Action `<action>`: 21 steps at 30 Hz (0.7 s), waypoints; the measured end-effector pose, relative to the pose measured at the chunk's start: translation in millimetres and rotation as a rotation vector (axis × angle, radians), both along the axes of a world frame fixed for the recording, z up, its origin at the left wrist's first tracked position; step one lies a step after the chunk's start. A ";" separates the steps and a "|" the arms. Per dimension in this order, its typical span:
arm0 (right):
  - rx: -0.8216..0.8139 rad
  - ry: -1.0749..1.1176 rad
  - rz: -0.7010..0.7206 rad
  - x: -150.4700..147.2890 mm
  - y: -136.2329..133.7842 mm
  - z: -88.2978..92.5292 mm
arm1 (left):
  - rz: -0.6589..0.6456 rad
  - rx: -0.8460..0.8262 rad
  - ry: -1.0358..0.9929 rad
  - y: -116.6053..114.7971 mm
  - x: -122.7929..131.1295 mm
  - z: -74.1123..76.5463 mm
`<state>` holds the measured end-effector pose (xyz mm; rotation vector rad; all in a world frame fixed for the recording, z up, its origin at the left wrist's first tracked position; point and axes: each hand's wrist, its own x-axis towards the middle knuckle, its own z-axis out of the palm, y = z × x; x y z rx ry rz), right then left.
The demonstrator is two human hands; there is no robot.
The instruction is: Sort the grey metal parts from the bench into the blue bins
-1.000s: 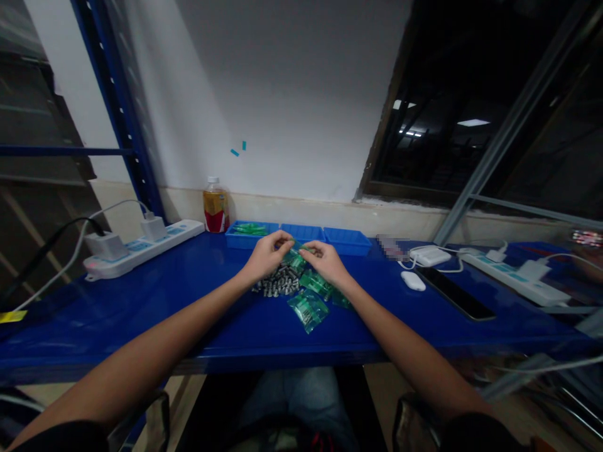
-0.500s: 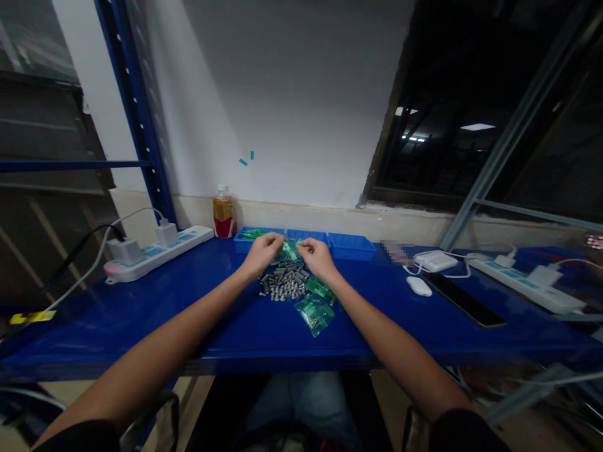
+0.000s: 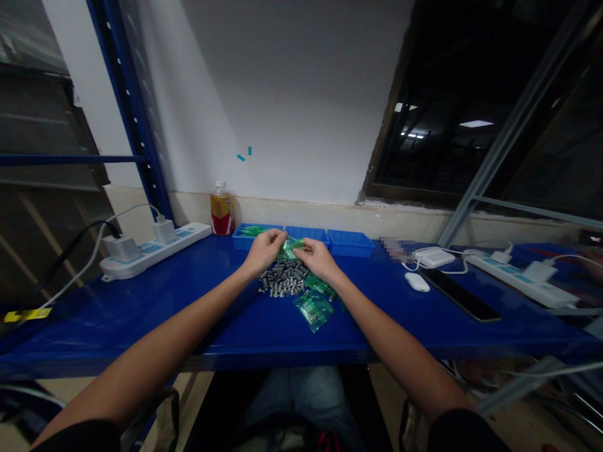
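Between my two hands is a small green plastic bag [image 3: 293, 246], raised over a pile of metal fasteners. My left hand [image 3: 266, 251] pinches its left edge, and my right hand [image 3: 318, 256] grips the right edge with thumb and fingers. Under the bag lies the heap of silvery metal fasteners [image 3: 282, 281], partly hidden by my hands. Two more green bags rest to the right of the heap: a filled bag [image 3: 314, 310] nearer to me, and another bag [image 3: 320, 286] partly behind my right wrist.
Three blue trays stand along the wall; the left tray [image 3: 240, 242] holds green bags. A drink bottle [image 3: 222, 210] is beside them. Power strips lie at left [image 3: 155, 252] and right [image 3: 522, 276]. A phone [image 3: 461, 294] and a white earbud case [image 3: 417, 282] lie on the blue table [image 3: 188, 314].
Both hands keep hold of the bag. My right fingers have shifted slightly on it, and the bag has tilted a little. The whole view has moved slightly.
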<state>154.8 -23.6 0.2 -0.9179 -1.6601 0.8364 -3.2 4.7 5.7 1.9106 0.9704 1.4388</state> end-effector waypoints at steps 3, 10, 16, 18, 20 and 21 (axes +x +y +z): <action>0.037 -0.001 -0.017 -0.2 1.0 -1.6 | -0.011 -0.022 -0.025 -0.9 0.0 1.2; -0.054 0.135 -0.058 2.8 -0.7 2.0 | -0.174 -0.213 -0.049 -12.6 1.5 8.1; -0.001 0.077 -0.046 4.7 -1.8 4.6 | -0.177 -0.198 -0.033 -12.5 2.4 7.3; 0.048 0.047 -0.038 4.0 -2.1 4.8 | -0.153 -0.201 -0.028 -11.1 2.6 5.9; 0.053 0.049 -0.042 2.8 -2.0 4.7 | -0.132 -0.189 -0.019 -10.0 2.6 4.7; 0.036 0.063 -0.052 2.3 -1.7 4.7 | -0.117 -0.170 -0.010 -9.6 2.5 4.2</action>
